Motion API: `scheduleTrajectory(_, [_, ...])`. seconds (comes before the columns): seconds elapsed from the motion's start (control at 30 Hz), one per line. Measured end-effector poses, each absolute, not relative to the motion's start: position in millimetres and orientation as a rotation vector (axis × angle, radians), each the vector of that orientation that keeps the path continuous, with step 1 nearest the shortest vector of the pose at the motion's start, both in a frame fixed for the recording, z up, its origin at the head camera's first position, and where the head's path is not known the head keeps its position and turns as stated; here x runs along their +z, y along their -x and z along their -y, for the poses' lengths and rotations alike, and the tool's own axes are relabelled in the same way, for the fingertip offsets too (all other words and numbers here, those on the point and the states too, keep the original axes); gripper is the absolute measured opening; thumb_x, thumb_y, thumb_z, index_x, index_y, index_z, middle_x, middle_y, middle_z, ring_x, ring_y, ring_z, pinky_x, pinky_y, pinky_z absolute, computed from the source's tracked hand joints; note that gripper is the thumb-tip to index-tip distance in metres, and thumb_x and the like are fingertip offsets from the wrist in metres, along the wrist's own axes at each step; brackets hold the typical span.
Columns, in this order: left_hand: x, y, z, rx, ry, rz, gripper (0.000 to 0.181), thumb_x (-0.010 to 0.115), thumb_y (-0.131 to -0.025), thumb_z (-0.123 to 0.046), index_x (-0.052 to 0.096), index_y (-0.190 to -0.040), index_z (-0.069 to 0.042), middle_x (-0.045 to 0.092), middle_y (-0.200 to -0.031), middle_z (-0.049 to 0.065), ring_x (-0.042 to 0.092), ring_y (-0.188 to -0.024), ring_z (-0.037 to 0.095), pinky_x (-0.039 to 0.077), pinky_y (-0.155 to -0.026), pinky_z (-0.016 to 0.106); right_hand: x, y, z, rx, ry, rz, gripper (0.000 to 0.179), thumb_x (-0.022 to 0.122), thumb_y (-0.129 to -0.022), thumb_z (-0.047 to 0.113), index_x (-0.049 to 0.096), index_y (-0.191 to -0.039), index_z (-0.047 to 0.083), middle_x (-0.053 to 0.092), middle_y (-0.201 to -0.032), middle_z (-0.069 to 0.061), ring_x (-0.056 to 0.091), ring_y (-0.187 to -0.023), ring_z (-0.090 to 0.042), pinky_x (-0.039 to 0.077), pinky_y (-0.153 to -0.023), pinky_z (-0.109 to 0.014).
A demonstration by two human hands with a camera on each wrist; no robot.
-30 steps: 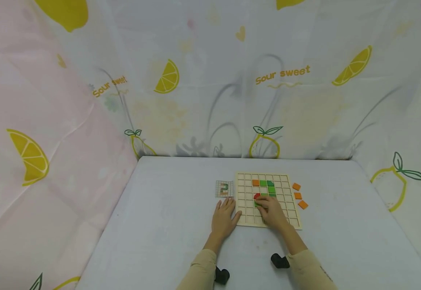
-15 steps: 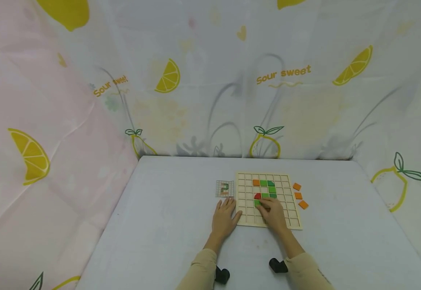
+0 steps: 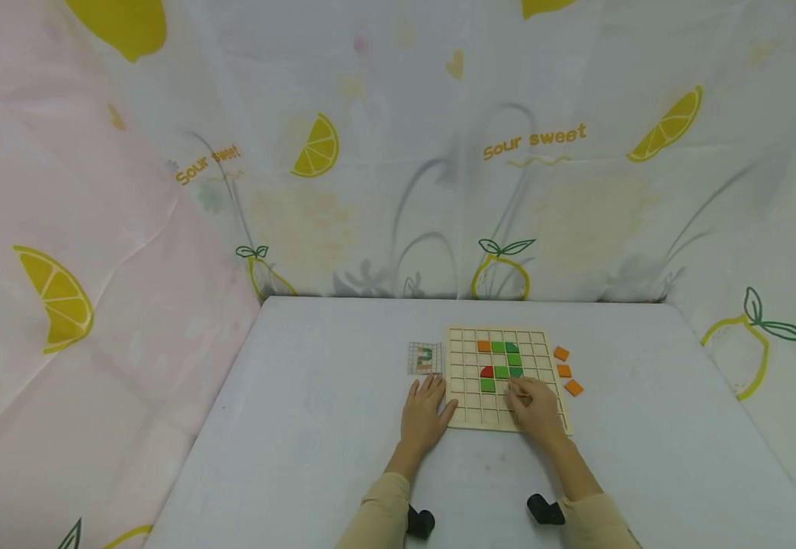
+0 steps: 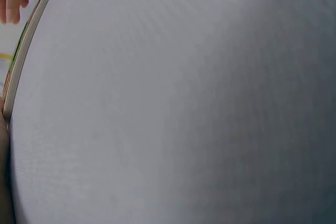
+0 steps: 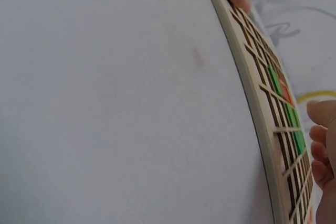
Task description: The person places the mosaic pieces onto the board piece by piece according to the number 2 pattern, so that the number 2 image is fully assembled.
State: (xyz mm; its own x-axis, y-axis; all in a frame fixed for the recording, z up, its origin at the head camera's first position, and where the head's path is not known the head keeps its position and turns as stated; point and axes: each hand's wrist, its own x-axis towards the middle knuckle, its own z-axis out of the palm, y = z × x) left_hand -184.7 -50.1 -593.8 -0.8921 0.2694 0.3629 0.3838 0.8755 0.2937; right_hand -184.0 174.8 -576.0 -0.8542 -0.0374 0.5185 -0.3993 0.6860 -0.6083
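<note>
In the head view a wooden grid board [image 3: 463, 418] lies on the white table. Several square and rounded tiles sit in its cells: an orange tile [image 3: 483, 346], green ones, a red rounded tile [image 3: 486, 372] and, lowest, a green square tile [image 3: 487, 386]. My left hand [image 3: 422, 415] lies flat with fingers spread, its thumb at the board's left edge. Over the board's lower right part is my right hand [image 3: 534, 406], fingers loosely curled with nothing visible in them. The right wrist view shows the right thumb [image 5: 321, 111] apart from the curled fingers, beside the board's cells.
A small clear card [image 3: 425, 357] with a grid and coloured pattern lies left of the board, just beyond the left fingertips. Three loose orange tiles [image 3: 563, 370] lie along the board's right side. A printed lemon curtain [image 3: 398, 152] stands behind the table.
My right hand has come off the lowest green square tile and shifted right, leaving that tile in its cell in full view. The left hand stays in place.
</note>
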Motion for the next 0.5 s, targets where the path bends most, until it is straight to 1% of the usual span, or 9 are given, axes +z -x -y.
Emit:
scheduleTrajectory(0.07, [-593.3,184.9,49.8,-0.520,0.489,2.738,0.048,0.055,-0.093,-0.039,0.059,-0.126,-0.005,0.057,-0.131,0.006,0.048,-0.127,0.022,0.031,-0.111,0.042,-575.3,183.3,-187.8,0.994,-0.267,2.361,0.022,0.070,-0.075,-0.004,0.068,-0.095,-0.011,0.066,-0.087,-0.025,0.060,-0.078,-0.040,0.053,-0.064,-0.052])
scheduleTrajectory(0.17, [-593.0,184.9,49.5,-0.524,0.490,2.744,0.048,0.054,-0.093,-0.039,0.059,-0.127,-0.006,0.056,-0.132,0.006,0.048,-0.127,0.022,0.031,-0.111,0.042,-575.2,180.9,-209.2,0.950,-0.131,2.299,0.022,0.066,-0.073,-0.009,0.065,-0.094,-0.015,0.062,-0.086,-0.031,0.056,-0.080,-0.046,0.048,-0.069,-0.056])
scheduleTrajectory(0.27, [-593.1,184.9,49.5,-0.528,0.491,2.736,0.048,0.055,-0.092,-0.039,0.059,-0.126,-0.005,0.057,-0.131,0.006,0.048,-0.127,0.022,0.031,-0.111,0.043,-576.7,175.3,-228.6,0.920,0.037,2.326,0.025,0.061,-0.073,-0.010,0.063,-0.098,-0.016,0.057,-0.091,-0.035,0.051,-0.085,-0.049,0.040,-0.072,-0.056])
scheduleTrajectory(0.33, [-593.8,184.9,49.7,-0.531,0.491,2.727,0.048,0.056,-0.092,-0.039,0.060,-0.126,-0.005,0.057,-0.131,0.007,0.049,-0.127,0.022,0.031,-0.111,0.043,-576.4,170.3,-238.1,0.932,0.132,2.385,0.030,0.057,-0.074,-0.010,0.060,-0.103,-0.017,0.054,-0.098,-0.038,0.048,-0.092,-0.052,0.037,-0.076,-0.057])
scheduleTrajectory(0.4, [-594.5,185.1,49.9,-0.528,0.491,2.722,0.047,0.056,-0.092,-0.039,0.060,-0.125,-0.005,0.057,-0.131,0.007,0.049,-0.126,0.023,0.032,-0.110,0.043,-575.6,166.6,-244.7,0.933,0.177,2.463,0.034,0.055,-0.076,-0.008,0.059,-0.108,-0.017,0.053,-0.103,-0.039,0.046,-0.097,-0.052,0.035,-0.081,-0.058])
scheduleTrajectory(0.5, [-595.8,185.8,50.3,-0.525,0.487,2.725,0.048,0.055,-0.092,-0.039,0.060,-0.126,-0.005,0.057,-0.131,0.006,0.048,-0.127,0.022,0.031,-0.111,0.043,-574.4,165.5,-249.6,0.948,0.138,2.523,0.035,0.054,-0.077,-0.007,0.058,-0.110,-0.017,0.054,-0.106,-0.039,0.046,-0.101,-0.052,0.034,-0.085,-0.058])
